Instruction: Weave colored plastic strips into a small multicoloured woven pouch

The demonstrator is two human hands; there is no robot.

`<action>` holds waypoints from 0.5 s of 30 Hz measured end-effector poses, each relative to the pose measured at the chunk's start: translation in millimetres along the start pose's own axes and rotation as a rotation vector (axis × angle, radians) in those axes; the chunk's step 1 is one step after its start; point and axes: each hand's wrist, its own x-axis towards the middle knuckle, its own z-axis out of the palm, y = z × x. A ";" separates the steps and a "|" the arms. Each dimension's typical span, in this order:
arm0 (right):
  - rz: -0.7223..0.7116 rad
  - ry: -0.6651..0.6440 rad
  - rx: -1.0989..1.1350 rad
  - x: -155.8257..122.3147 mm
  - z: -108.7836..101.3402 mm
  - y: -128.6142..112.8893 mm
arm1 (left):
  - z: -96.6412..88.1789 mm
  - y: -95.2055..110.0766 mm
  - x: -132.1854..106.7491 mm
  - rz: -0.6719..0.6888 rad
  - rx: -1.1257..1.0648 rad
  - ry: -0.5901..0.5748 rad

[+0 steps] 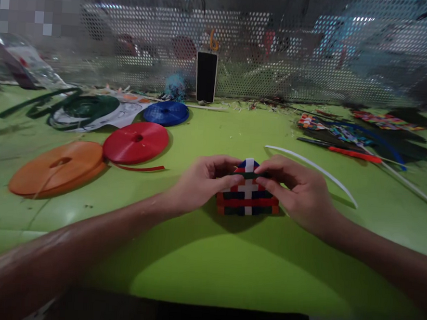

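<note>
A small woven piece of flat plastic strips (pixel 247 201) in red, white, dark green, blue and orange stands on the green table in front of me. My left hand (pixel 212 181) pinches its upper left edge between thumb and fingers. On the upper right, my right hand (pixel 296 187) grips the same piece, its thumb and fingertips at a dark green strip that crosses near the top. A white strip end sticks up at the middle, between the two hands. The fingers partly cover both upper sides of the weave.
Left lie coils of orange (pixel 32 170), red (pixel 152 144), blue (pixel 173 114) and dark green strip (pixel 93 107). A loose white strip (pixel 317 169) curves at right, near a red-handled tool (pixel 354 154) and woven pieces (pixel 385 121). Behind, a phone-like black slab (pixel 206 77) leans on perforated metal (pixel 263 61).
</note>
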 end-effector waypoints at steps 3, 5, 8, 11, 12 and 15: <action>0.045 0.006 0.072 -1.0 0.9 0.3 | -0.5 2.4 -0.3 -0.008 0.083 -0.017; 0.110 0.001 0.146 0.0 0.7 0.1 | -1.3 4.3 -0.1 -0.016 0.142 0.000; 0.248 -0.080 0.216 4.1 -1.4 1.1 | -2.5 5.1 0.4 -0.033 0.168 0.033; 0.383 -0.177 0.226 8.8 -4.1 4.7 | -3.3 2.3 2.2 -0.077 0.127 0.049; 0.421 -0.196 0.222 10.0 -5.0 6.2 | -3.5 1.0 3.3 -0.093 0.096 0.060; 0.520 -0.246 0.273 12.7 -7.9 10.4 | -4.7 -1.2 7.9 -0.129 -0.057 0.186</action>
